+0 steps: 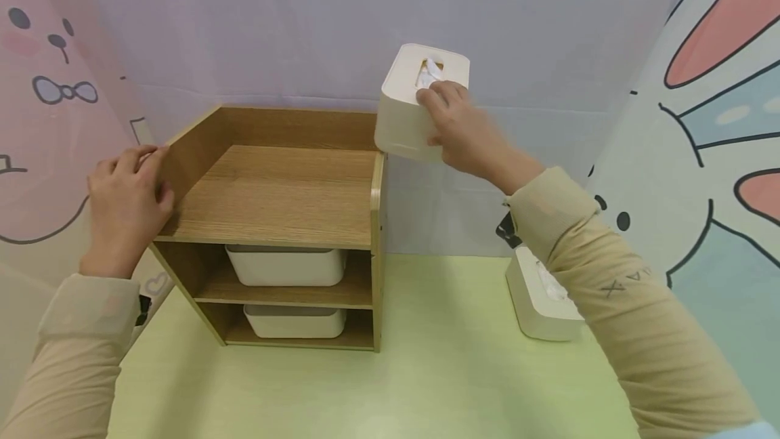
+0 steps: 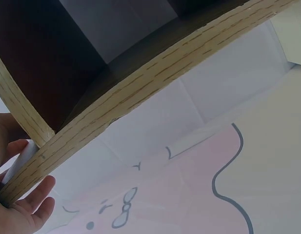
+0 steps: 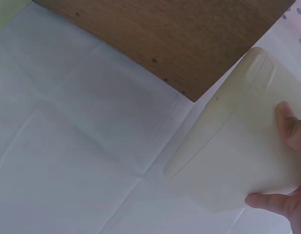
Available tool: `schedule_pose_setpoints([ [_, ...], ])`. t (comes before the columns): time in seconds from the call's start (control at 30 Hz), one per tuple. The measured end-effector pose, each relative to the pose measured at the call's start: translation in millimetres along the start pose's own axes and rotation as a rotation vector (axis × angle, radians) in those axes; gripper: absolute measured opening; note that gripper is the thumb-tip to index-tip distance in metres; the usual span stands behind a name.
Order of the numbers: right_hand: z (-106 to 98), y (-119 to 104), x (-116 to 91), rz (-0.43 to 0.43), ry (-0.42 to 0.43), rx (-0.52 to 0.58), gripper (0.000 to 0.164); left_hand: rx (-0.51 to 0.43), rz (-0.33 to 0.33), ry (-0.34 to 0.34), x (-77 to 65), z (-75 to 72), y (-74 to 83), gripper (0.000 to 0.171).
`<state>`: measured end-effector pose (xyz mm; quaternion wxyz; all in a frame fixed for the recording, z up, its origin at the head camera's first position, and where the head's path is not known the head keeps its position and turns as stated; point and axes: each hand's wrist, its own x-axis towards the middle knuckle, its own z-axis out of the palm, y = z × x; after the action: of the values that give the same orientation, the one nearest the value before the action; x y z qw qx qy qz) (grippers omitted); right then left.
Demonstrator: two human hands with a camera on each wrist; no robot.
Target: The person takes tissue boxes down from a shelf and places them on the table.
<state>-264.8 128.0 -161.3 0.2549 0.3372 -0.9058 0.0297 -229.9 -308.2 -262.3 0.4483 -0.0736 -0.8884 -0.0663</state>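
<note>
My right hand (image 1: 460,127) grips a cream tissue box (image 1: 399,117), thumb and fingers spread over its sides. The box is tilted, up beside the top right corner of the wooden desktop shelf (image 1: 280,188), with white tissue poking from its slot. In the right wrist view, the tissue box (image 3: 228,141) shows a plain side and its base near the shelf's side panel (image 3: 179,48). My left hand (image 1: 128,198) holds the upper edge of the shelf's left side. From the left wrist view, thumb and fingers lie on opposite sides of that wooden panel (image 2: 140,87).
Two white bins, an upper bin (image 1: 289,268) and a lower bin (image 1: 295,322), sit in the shelf's compartments. A second tissue box (image 1: 536,303) lies on the pale green table (image 1: 439,358), partly behind my right sleeve. Cartoon-printed cloth (image 1: 548,53) surrounds the table.
</note>
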Motion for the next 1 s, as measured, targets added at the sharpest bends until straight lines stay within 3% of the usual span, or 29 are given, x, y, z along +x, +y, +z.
schedule_pose_setpoints([
  [0.17,3.4,14.7,-15.7,0.001,0.043,-0.008,0.049,-0.003,0.0,0.003,0.4,0.2,0.5,0.045],
  [0.43,20.1,29.2,-42.5,-0.08,0.104,-0.043,0.049,-0.011,-0.007,0.009,-0.2,1.0,1.0,0.044],
  [0.63,46.1,31.9,-67.9,-0.127,0.097,-0.065,0.052,-0.009,-0.008,0.004,0.0,1.5,1.0,0.044],
  [1.0,101.2,28.9,-124.0,-0.117,0.014,-0.044,0.054,-0.014,0.0,0.012,-1.4,0.7,1.5,0.045],
])
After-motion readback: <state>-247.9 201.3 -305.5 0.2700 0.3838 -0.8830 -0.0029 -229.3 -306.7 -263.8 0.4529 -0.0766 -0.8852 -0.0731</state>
